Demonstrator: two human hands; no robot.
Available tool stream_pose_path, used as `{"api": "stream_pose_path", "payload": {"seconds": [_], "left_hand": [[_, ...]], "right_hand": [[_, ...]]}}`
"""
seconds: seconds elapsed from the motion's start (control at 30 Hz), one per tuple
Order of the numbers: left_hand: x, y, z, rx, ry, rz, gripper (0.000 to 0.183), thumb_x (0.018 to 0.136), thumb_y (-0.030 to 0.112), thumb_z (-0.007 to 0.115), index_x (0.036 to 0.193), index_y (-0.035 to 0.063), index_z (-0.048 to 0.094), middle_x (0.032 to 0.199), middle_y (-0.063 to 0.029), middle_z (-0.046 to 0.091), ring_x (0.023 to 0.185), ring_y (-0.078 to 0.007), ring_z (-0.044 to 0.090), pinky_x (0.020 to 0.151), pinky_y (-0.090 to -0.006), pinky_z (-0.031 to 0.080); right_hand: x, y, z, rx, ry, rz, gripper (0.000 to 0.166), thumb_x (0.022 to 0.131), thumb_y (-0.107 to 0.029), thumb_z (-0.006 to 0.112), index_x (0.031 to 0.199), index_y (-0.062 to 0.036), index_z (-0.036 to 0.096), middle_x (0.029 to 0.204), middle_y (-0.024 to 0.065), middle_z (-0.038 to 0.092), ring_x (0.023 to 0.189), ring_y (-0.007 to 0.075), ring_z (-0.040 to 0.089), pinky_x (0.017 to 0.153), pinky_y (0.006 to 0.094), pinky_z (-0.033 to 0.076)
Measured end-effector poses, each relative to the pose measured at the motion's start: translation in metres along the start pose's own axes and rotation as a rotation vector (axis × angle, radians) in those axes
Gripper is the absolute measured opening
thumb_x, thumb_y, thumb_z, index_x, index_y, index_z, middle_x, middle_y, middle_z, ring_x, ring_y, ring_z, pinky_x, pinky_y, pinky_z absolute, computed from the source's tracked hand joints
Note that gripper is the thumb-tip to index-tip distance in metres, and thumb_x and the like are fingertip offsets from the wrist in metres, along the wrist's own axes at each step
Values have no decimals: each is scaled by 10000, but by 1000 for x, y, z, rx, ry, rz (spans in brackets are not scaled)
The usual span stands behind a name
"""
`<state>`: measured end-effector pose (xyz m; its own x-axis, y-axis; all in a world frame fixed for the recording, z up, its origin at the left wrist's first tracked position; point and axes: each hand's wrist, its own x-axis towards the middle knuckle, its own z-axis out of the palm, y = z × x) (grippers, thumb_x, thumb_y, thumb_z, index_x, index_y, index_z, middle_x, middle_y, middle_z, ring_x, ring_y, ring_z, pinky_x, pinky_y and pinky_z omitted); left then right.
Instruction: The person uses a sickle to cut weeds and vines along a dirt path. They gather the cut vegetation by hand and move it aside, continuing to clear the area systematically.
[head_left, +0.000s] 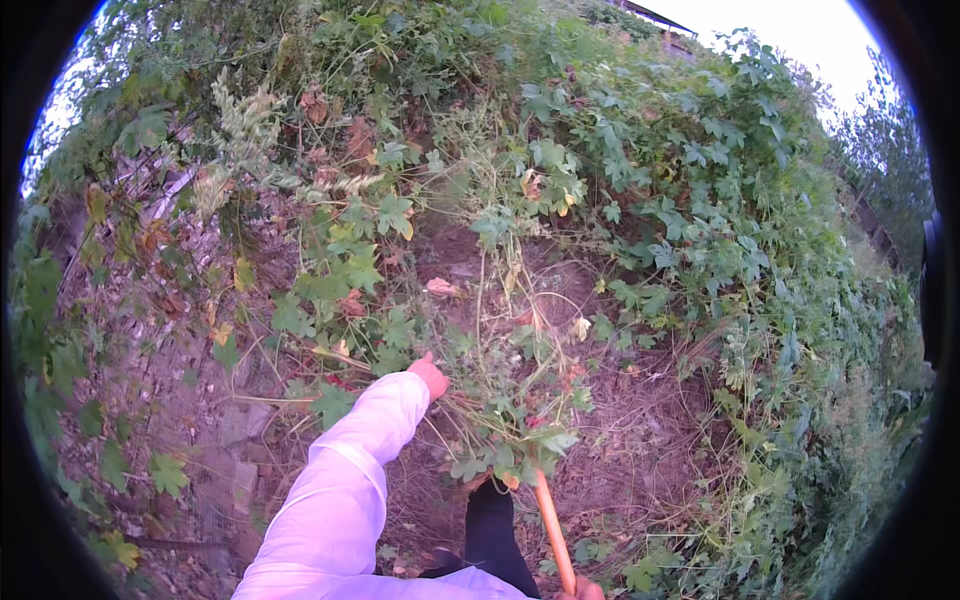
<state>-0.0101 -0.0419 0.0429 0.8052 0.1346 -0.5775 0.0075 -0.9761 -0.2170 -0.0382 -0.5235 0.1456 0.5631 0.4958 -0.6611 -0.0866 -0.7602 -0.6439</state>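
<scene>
My left hand (430, 376), at the end of a pale sleeve, is closed around a bunch of thin vine stems (457, 412). Stems and green lobed leaves spread out on both sides of the fist. Only part of my right hand (585, 591) shows at the bottom edge, gripping a wooden tool handle (555, 525). The handle runs up and forward into the gathered vines, and its far end is hidden under leaves (551, 442). Dry, brownish stems and a few withered leaves hang just beyond my left hand.
Dense climbing vines (675, 187) cover the slope ahead and to the right. Rubble and broken bricks (244, 450) lie at left. Dry stalks (637, 435) mat the ground at right. My dark-trousered leg (491, 525) stands close behind the vines.
</scene>
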Motion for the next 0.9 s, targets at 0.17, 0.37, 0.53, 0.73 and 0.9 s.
{"api": "stream_pose_path", "payload": {"seconds": [0.17,0.37,0.53,0.73,0.9], "left_hand": [[-73,-6,76,-148,-1,-178,251,650,282,609,853,136,627,707,-54,633,735,-243,612,758,-378,404],[-154,52,173,-53,-31,-301,225,797,162,436,772,120,656,779,-61,652,777,-199,616,939,-444,301],[-187,70,203,-30,108,-287,175,766,138,456,746,89,623,726,-63,623,758,-209,600,961,-449,292],[-176,76,180,44,301,-306,179,744,124,464,851,52,589,776,-70,562,872,-245,534,1002,-444,245],[-171,74,166,-139,366,-404,197,741,151,478,874,86,609,1180,-142,422,1105,-276,396,995,-457,249]], "right_hand": [[74,-15,-26,224,51,-124,140,741,-22,528,802,-11,403,519,15,436,386,104,461,320,253,370],[209,-109,-59,519,164,-224,126,755,-41,519,760,-31,394,554,28,436,384,114,428,302,259,379],[352,-199,-26,884,154,-168,88,775,-54,514,752,-13,439,507,31,405,367,149,412,310,284,372],[414,-279,49,1543,-441,-8,64,808,-44,451,766,-40,403,506,-2,364,387,122,374,355,261,348],[303,-264,111,1016,-573,-123,88,815,-77,488,776,-48,414,528,-8,402,405,92,394,363,230,361]]}}
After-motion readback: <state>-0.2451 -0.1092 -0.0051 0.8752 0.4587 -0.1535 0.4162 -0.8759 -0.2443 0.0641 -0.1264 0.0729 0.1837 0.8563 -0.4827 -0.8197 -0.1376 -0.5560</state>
